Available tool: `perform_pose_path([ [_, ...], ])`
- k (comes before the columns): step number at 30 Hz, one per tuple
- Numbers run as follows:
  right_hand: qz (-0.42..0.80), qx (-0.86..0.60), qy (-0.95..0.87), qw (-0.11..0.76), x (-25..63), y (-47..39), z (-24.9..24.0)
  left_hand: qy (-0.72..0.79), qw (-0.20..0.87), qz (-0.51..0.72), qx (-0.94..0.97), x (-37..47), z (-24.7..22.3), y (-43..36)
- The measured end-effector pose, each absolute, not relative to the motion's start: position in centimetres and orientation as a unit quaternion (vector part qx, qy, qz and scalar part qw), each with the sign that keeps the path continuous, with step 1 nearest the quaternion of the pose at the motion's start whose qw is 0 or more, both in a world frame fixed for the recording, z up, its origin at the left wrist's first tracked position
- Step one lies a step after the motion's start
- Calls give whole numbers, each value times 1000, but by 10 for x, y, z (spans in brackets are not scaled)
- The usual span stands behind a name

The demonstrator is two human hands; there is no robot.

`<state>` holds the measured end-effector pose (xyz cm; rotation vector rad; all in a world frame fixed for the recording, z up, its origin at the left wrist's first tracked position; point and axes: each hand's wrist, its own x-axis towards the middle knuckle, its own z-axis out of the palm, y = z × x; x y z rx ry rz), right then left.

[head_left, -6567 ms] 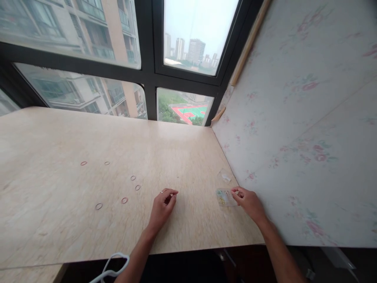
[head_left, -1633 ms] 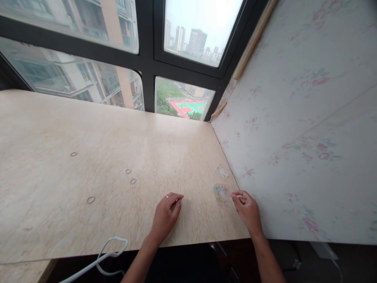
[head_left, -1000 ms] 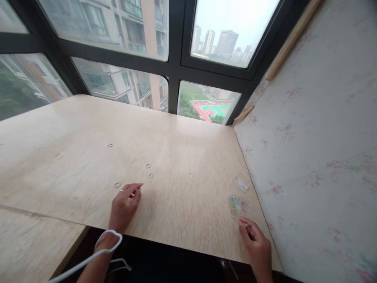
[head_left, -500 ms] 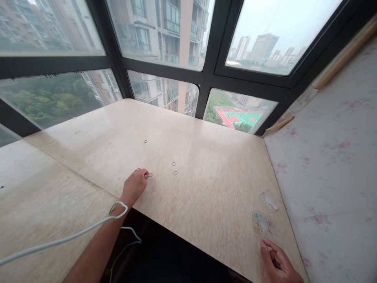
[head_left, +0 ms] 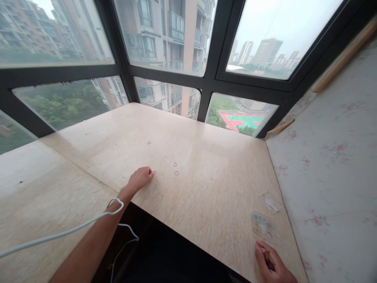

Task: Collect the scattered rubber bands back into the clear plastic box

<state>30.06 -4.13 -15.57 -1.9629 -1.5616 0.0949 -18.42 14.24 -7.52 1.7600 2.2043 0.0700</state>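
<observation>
My left hand [head_left: 141, 177] rests on the pale marbled surface, its fingers pinched at the edge of a small ring-shaped band [head_left: 154, 172]. To its right lie two more thin bands, one [head_left: 175, 164] just behind the other [head_left: 176, 173]. Another band [head_left: 149, 143] is farther back. At the lower right, my right hand [head_left: 272, 261] is curled with thumb and index finger together; whether anything is between them is too small to tell. Just beyond it sits a clear compartment box [head_left: 263, 226] with green, yellow and reddish bands inside.
A clear plastic piece [head_left: 269, 202] lies behind the box, near the flowered wall [head_left: 330, 188]. Dark window frames [head_left: 165, 76] edge the marbled surface [head_left: 206, 204]. A white cable [head_left: 73, 230] loops around my left wrist. A dark speck lies far left.
My left hand has shifted slightly right, and its fingers now cover more of the nearby band. My right hand has moved a little to the left. The camera view has shifted slightly.
</observation>
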Motion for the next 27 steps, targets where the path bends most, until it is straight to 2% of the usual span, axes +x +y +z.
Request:
perform_pose_path([
  [10, -25, -695, -640, 326, 293, -43, -152, 757, 108, -37, 643, -169, -63, 143],
  [16, -21, -698, -615, 366, 279, -41, -139, 726, 148, -42, 670, -160, -47, 148],
  [20, -25, -685, -620, 382, 279, -41, -140, 686, 246, -5, 684, -135, -43, 143],
  [25, -10, -684, -617, 388, 276, -42, -141, 526, 581, 224, 579, -69, -41, 130],
  [27, -2, -684, -616, 391, 274, -42, -139, 460, 655, 277, 531, -36, -41, 126],
])
